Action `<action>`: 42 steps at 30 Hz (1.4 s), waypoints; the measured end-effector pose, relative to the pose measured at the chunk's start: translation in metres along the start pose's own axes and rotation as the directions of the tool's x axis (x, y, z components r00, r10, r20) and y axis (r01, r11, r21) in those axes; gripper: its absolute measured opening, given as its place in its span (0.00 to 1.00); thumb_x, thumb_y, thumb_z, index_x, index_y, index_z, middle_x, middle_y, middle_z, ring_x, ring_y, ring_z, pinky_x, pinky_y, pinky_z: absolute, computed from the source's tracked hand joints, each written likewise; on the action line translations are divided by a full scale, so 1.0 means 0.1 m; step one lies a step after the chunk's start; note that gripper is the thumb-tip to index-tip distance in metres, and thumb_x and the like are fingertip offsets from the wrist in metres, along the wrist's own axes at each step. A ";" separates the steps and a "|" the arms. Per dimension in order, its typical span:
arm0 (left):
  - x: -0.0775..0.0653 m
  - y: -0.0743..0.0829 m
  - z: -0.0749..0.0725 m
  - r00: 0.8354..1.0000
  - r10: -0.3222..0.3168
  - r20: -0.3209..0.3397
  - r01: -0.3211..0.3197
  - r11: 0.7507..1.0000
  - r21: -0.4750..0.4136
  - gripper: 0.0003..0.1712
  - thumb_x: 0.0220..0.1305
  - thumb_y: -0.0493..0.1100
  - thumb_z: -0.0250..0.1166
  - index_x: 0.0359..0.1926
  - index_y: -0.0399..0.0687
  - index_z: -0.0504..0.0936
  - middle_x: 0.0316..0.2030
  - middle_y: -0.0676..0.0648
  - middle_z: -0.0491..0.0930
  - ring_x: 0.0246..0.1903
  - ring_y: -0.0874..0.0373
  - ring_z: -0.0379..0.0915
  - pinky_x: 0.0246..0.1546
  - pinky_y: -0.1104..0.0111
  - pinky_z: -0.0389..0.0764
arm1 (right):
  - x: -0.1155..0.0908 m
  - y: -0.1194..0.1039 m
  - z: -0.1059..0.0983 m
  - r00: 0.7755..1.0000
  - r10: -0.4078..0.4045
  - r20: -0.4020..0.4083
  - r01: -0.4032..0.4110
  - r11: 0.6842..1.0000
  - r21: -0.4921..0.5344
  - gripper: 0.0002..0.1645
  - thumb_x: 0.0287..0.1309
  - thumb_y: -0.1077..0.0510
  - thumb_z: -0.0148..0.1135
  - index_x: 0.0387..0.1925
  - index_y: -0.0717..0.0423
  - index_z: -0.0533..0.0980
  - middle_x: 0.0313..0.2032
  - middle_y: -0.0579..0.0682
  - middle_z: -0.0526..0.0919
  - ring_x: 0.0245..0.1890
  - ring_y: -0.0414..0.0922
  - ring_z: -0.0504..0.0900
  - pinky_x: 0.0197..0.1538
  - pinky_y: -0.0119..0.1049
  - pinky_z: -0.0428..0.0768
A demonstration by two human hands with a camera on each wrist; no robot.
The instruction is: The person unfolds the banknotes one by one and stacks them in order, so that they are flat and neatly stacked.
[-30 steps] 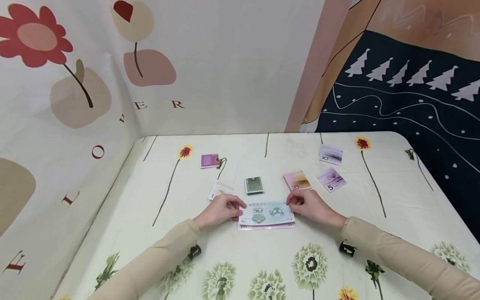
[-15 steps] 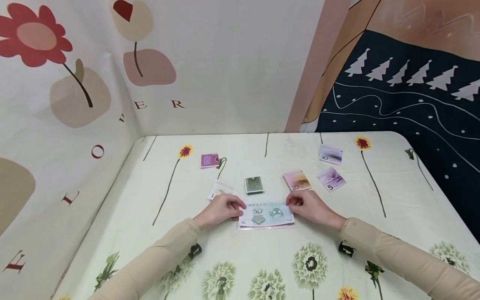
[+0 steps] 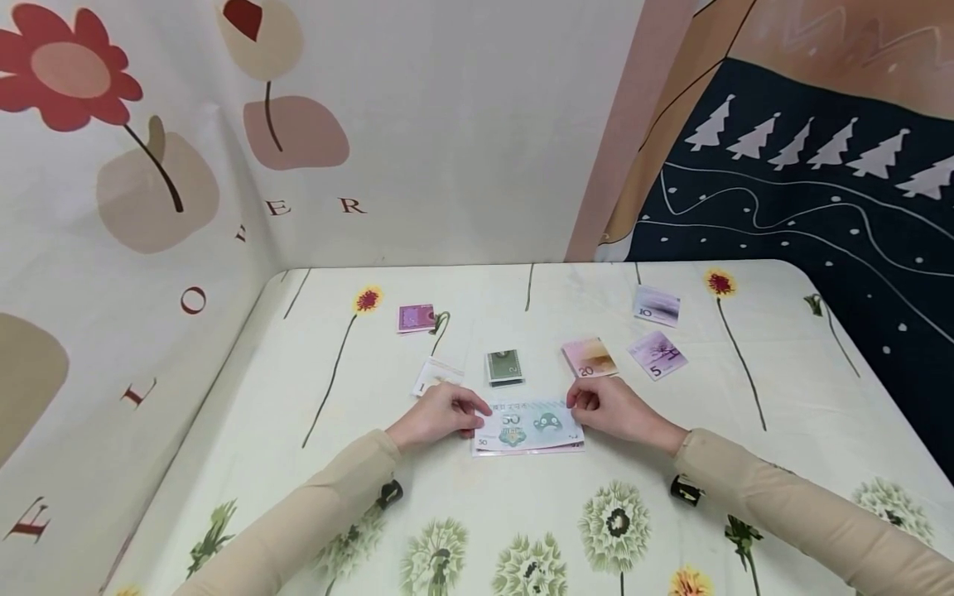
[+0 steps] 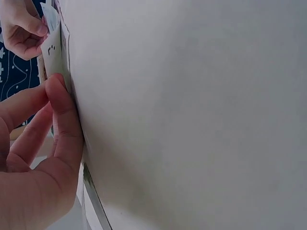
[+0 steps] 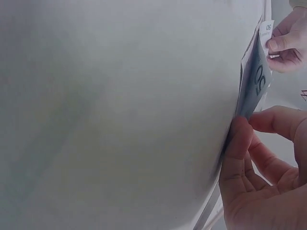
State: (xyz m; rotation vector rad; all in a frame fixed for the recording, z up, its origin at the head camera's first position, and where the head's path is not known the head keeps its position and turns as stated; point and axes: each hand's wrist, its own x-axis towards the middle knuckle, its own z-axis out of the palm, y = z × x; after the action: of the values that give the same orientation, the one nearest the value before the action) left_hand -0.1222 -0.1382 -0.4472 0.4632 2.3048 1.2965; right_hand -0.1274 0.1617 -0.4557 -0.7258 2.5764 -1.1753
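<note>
Between both hands lies a pale green 50 banknote (image 3: pixel 529 426), flat side up over a pinkish banknote (image 3: pixel 495 453) whose near edge peeks out below it. The left hand (image 3: pixel 436 420) pinches the 50 note's left end between thumb and fingers. At the opposite end, the right hand (image 3: pixel 624 411) pinches it the same way. In the right wrist view the 50 banknote (image 5: pixel 254 84) stands slightly lifted and bowed above the note below. The left wrist view has the left hand's fingers (image 4: pixel 62 108) at the note's edge.
Beyond the hands lie a green folded banknote (image 3: pixel 504 366), a 20 banknote (image 3: pixel 589 358), a purple 5 banknote (image 3: pixel 658 356), a 10 banknote (image 3: pixel 657 306), a magenta banknote (image 3: pixel 416 318) and a whitish banknote (image 3: pixel 437 374). A flower-printed cloth (image 3: pixel 522 505) covers the table.
The 50 banknote has come down slightly, so less of the pinkish note shows beneath it. Both hands keep their pinch and have hardly moved.
</note>
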 end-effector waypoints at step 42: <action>0.09 0.12 -0.08 0.998 -0.037 0.051 0.039 0.998 -0.048 0.07 0.62 0.34 0.64 0.41 0.39 0.84 0.25 0.44 0.78 0.21 0.59 0.71 0.24 0.71 0.75 | -0.01 -0.02 -0.19 1.000 -0.004 -0.019 0.006 0.996 0.089 0.09 0.51 0.72 0.64 0.36 0.62 0.79 0.30 0.46 0.76 0.30 0.42 0.75 0.33 0.31 0.77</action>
State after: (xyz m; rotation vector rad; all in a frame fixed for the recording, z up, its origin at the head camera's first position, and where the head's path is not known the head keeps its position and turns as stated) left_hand -0.1329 -0.1334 -0.4347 0.4287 2.2247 1.3051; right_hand -0.1335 0.1733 -0.4418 -0.7056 2.5201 -1.2944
